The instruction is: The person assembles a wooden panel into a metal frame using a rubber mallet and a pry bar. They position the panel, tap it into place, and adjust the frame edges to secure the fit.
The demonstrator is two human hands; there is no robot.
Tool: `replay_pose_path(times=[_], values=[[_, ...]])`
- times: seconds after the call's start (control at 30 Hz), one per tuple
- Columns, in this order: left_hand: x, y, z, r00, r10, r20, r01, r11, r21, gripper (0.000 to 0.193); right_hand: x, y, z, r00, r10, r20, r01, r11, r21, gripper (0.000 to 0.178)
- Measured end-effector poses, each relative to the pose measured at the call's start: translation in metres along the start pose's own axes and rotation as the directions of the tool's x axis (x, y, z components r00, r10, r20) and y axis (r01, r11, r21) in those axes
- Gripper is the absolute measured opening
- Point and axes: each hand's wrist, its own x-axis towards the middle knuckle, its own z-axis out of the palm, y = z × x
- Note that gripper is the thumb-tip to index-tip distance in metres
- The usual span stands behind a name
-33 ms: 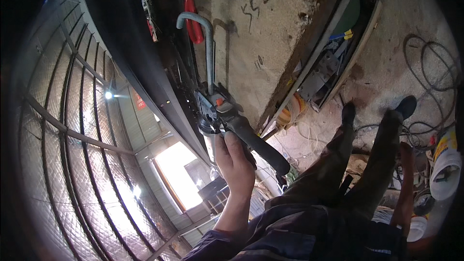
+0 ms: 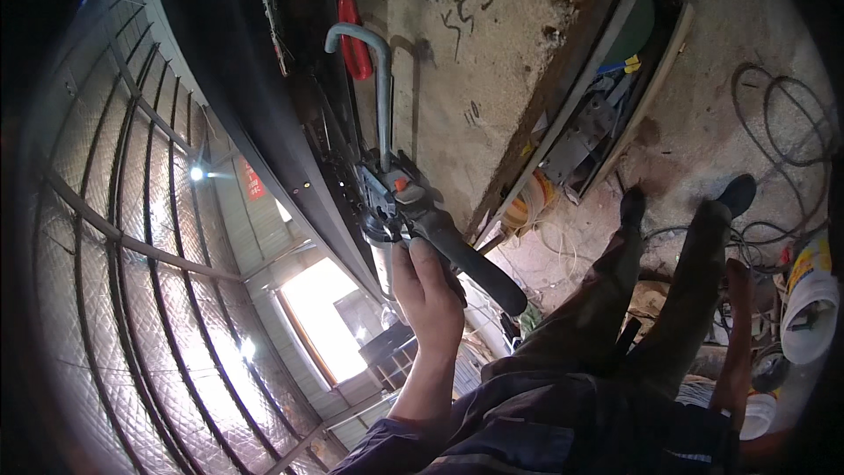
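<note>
One left hand is pinching a small part at a tool; one hooked rod is extending by a red handle; right hand is hanging (grip unclear).

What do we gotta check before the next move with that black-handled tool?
1. Left hand at the black-handled tool: ok, the fingertips are there.
2. Right hand away from the tool: ok, it hangs down at the person's side.
3. Tool switched off: cannot tell.
4. Red-handled tool clear of the bent grey bar: not ok, the bar's hook crosses in front of it.
5. Cable away from the shoes: not ok, it runs close by.
</note>
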Motion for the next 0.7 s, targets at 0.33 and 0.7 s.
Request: replay_pose_path(times=[0.33, 0.7], values=[[0.034, -0.003, 0.007, 0.994, 0.100, -0.051, -0.097, 0.994, 0.050, 0.037, 0.010, 0.006, -0.047, 0.998, -0.016, 0.068, 0.009, 0.994, 0.105, 0.030], [0.043, -0.007, 0.022, 0.948, 0.278, -0.156, -0.261, 0.958, 0.120, 0.040, -0.035, -0.042, -0.059, 0.976, 0.219, 0.000, -0.211, 0.942, 0.260, 0.030]])
